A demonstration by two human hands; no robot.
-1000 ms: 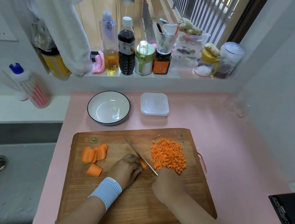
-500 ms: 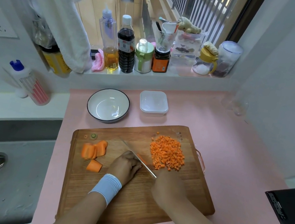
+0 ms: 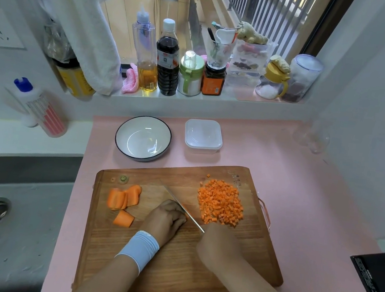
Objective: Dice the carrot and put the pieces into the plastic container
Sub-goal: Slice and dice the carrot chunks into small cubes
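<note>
step: dicing, partway | left hand (image 3: 166, 219) curled down on carrot strip (image 3: 187, 215) (mostly hidden), right hand (image 3: 217, 243) gripping knife (image 3: 183, 206), blade beside left knuckles | diced pile (image 3: 220, 205): small even cubes, right side of cutting board (image 3: 168, 278); uncut chunks (image 3: 125, 197) on its left | next: short even chops, knuckles clear | plastic container (image 3: 201, 147) behind board, no orange showing

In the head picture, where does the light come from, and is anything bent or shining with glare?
Head view: daylight enters through the window at the back; soft glare patches sit inside the bowl; wide-angle distortion bows the cutting board edges and leans the right wall outward; the diced carrot is sharp, the frame corners softer.
</note>
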